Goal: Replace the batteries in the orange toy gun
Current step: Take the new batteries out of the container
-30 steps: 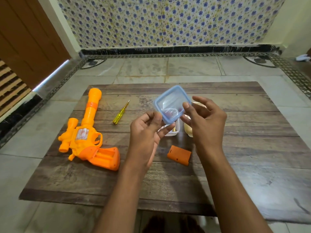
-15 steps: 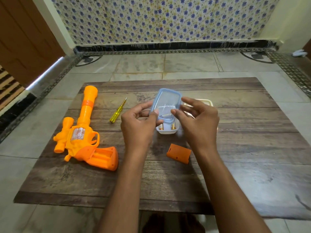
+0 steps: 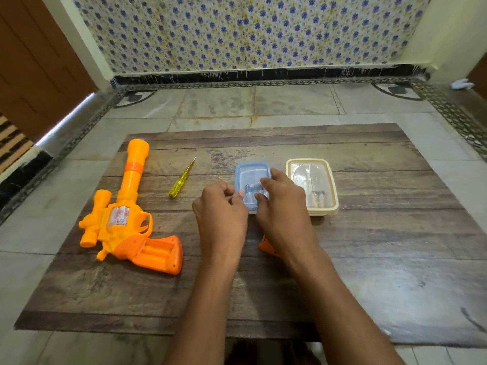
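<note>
Both hands, left hand and right hand, press curled fingers on the blue-lidded box. Left of this grip lies the orange toy gun, battery bay open: light, stiff, smooth plastic, best held by its handle.

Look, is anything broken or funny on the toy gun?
The orange toy gun lies with its grip open, battery slots bare. Its orange cover lies apart, half hidden under the right hand. Not broken, just opened.
</note>
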{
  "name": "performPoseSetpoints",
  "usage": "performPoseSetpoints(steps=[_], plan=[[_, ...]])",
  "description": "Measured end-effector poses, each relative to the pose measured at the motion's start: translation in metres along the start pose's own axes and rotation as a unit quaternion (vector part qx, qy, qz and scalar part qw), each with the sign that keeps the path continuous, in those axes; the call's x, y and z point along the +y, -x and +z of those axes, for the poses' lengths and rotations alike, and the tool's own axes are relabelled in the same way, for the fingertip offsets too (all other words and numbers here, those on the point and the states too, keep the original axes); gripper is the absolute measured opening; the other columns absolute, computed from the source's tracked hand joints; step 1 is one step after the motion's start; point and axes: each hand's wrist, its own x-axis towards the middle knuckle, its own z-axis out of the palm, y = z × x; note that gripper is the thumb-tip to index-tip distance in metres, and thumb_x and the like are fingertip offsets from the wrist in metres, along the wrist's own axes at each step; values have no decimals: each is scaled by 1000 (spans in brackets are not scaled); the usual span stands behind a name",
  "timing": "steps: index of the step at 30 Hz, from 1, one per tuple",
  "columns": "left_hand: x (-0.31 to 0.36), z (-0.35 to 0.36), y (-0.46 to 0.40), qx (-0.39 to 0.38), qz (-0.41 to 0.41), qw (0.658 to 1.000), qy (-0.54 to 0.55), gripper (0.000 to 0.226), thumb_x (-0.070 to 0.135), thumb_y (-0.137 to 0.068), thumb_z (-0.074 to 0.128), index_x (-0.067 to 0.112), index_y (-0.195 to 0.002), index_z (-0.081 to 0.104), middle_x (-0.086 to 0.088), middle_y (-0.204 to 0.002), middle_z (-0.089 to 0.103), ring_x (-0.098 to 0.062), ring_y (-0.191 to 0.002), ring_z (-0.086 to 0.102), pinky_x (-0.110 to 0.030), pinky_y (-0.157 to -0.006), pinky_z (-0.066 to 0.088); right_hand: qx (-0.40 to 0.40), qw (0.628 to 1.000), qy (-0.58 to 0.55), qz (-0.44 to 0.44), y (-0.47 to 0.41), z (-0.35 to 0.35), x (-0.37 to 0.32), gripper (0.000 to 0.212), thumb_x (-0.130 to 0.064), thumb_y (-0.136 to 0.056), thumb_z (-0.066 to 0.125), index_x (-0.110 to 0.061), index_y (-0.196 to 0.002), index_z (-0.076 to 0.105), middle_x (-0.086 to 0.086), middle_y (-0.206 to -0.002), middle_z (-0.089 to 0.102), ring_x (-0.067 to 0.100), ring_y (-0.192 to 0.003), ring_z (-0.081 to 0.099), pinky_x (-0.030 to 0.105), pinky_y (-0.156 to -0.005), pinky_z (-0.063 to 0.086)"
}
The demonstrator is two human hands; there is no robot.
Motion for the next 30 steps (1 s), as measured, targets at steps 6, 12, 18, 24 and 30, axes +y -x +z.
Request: performPoseSetpoints(steps=[6, 12, 18, 24, 30], plan=[[-3, 7, -3, -31, -21, 999, 7, 11, 20, -91, 77, 17, -81, 73, 2, -76, 72, -21, -87, 71, -31, -73, 55, 2, 1000, 3, 7, 1, -1, -8, 16, -11, -94, 59, 3, -89, 64, 15, -116, 59, 29, -96, 61, 22, -75, 37], [-5, 2, -6, -35, -34, 999, -1, 6, 18, -90, 77, 15, -86, 75, -2, -80, 76, -18, -84, 73, -24, -71, 48, -28, 999, 20, 28, 0, -3, -9, 20, -9, -96, 57, 4, -106, 67, 16, -120, 63, 32, -106, 62, 22, -75, 35], [-7, -6, -11, -87, 0, 995, -44, 38, 16, -97, 68, 20, -135, 69, -11, -115, 77, -26, -114, 68, -36, -100, 52, -42, 998, 22, 30, 0, 2, -8, 15, -2, -94, 60, 3, -107, 67, 16, -116, 66, 32, -103, 64, 16, -72, 29], [-13, -5, -19, -187, 45, 978, -83, 45, 15, -105, 57, 14, -150, 53, -6, -124, 55, -25, -123, 55, -15, -86, 31, -54, 998, 35, 27, -2, 4, -5, 18, -3, -97, 57, 2, -114, 63, 17, -117, 65, 35, -106, 63, 22, -70, 27], [-18, -6, -28, -255, 93, 958, -90, 52, 10, -107, 52, 7, -157, 40, 1, -169, 28, -15, -154, 29, -13, -113, 18, -75, 996, 36, 21, -2, 4, -4, 30, -2, -98, 55, 0, -128, 59, 14, -126, 64, 33, -112, 62, 27, -82, 40]])
